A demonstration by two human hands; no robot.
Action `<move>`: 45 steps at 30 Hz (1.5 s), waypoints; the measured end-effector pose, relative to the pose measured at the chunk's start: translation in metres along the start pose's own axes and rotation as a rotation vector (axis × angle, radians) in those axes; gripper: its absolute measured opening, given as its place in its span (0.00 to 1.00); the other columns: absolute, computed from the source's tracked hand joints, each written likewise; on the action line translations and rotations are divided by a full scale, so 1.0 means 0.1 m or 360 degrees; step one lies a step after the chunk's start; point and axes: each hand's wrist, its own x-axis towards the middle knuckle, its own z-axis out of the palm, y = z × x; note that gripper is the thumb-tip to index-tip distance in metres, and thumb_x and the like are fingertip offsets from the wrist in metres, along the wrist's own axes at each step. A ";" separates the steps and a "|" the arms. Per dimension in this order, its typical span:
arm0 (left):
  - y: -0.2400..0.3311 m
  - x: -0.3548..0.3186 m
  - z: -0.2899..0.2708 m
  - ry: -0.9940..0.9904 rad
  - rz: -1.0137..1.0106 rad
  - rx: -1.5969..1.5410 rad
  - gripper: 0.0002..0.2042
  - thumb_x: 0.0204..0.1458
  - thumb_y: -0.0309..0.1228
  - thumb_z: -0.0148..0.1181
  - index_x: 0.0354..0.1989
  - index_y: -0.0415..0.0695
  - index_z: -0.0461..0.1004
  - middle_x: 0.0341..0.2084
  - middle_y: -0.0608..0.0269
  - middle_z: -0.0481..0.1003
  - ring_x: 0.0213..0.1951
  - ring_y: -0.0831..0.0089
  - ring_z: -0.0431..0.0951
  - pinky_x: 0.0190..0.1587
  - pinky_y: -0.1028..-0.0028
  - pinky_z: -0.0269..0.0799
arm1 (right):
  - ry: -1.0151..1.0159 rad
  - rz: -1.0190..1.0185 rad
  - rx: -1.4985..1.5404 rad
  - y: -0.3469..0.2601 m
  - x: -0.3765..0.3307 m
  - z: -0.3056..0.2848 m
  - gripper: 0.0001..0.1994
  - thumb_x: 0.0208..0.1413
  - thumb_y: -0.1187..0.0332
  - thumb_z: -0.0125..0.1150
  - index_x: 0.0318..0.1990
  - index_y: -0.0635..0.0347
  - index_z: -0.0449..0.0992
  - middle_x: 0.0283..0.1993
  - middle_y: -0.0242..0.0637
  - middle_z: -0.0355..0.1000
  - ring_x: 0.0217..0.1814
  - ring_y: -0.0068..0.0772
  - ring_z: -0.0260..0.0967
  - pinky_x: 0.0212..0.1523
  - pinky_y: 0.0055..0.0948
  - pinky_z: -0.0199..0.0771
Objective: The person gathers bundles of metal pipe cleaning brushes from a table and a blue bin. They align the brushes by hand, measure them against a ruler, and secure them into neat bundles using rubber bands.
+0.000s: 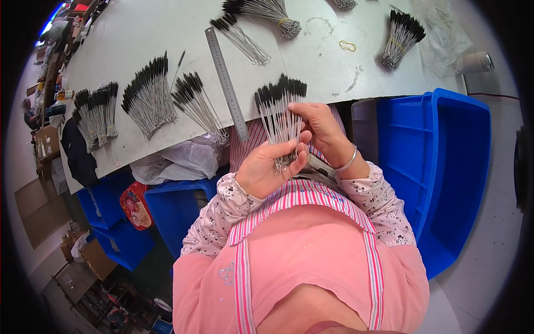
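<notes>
A fanned bunch of thin wire brushes (272, 111) with black bristle tips and looped wire ends is held up at the table's near edge. My left hand (272, 164) grips the bunch low down, near the loops, with thumb and fingers closed around it. Higher up, on the right side of the same bunch, my right hand (320, 125) pinches the wire stems between thumb and fingers. Just left of the bunch, a steel ruler (225, 83) lies on the white table (189, 50). A loose brush pile (200, 106) rests beyond the ruler.
More brush piles (149, 97) lie to the left. Rubber-banded bundles (396, 47) and a yellow rubber band (347, 45) lie on the far side. A large blue bin (434, 167) stands at my right. Clear plastic bags (183, 161) hang by a blue bin at the left.
</notes>
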 end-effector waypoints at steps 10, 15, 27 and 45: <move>-0.11 0.06 -0.21 0.0052 0.0044 0.0325 0.15 0.56 0.22 0.47 0.52 0.35 0.62 0.42 0.62 0.69 0.35 0.80 0.69 0.30 0.83 0.66 | 0.0031 -0.0011 0.0031 0.00 -0.07 0.07 0.06 0.50 0.73 0.56 0.29 0.70 0.73 0.26 0.42 0.72 0.24 0.30 0.72 0.24 0.26 0.74; -0.09 0.03 -0.19 0.0130 -0.0035 0.0337 0.16 0.57 0.25 0.47 0.53 0.34 0.61 0.42 0.62 0.69 0.40 0.79 0.71 0.40 0.82 0.74 | 0.0017 0.0031 0.0034 0.10 0.00 0.05 0.08 0.50 0.73 0.57 0.31 0.72 0.72 0.27 0.41 0.73 0.24 0.29 0.72 0.24 0.26 0.73; -0.08 0.00 -0.07 0.0037 0.0138 0.0266 0.13 0.59 0.27 0.45 0.51 0.40 0.62 0.46 0.53 0.69 0.44 0.69 0.73 0.45 0.73 0.77 | 0.0011 0.0061 -0.0075 0.04 -0.04 0.04 0.08 0.48 0.72 0.58 0.29 0.71 0.72 0.25 0.41 0.72 0.21 0.28 0.71 0.20 0.22 0.71; -0.16 0.59 -0.74 0.0383 0.0470 0.0667 0.16 0.56 0.26 0.47 0.53 0.46 0.61 0.39 0.62 0.71 0.34 0.72 0.73 0.34 0.71 0.75 | 0.0285 -0.0162 -0.0216 0.43 0.06 -0.29 0.10 0.49 0.66 0.62 0.28 0.64 0.73 0.23 0.34 0.71 0.15 0.20 0.64 0.12 0.18 0.61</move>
